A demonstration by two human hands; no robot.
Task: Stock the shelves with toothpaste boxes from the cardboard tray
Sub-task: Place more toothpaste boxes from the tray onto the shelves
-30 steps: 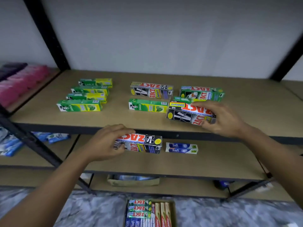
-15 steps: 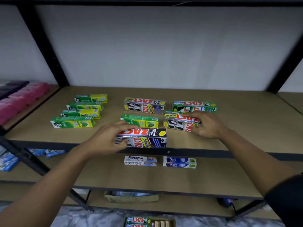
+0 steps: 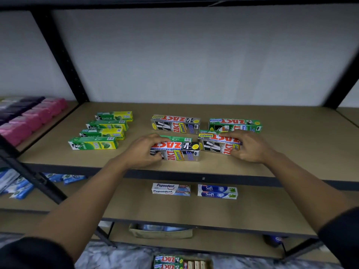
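The left hand (image 3: 143,150) grips the front Zact Smokers box (image 3: 180,151) on the upper shelf (image 3: 291,152). The right hand (image 3: 250,146) grips the right Zact Smokers box (image 3: 215,145) just beside it. Pushing either back could knock the green Darlie box (image 3: 175,138) behind askew. The cardboard tray (image 3: 207,264) sits below.

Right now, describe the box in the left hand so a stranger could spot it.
On the upper wooden shelf, front middle, the left hand grips a Zact Smokers box. Unlike its neighbours, its top is black, and it is nearest the front edge.
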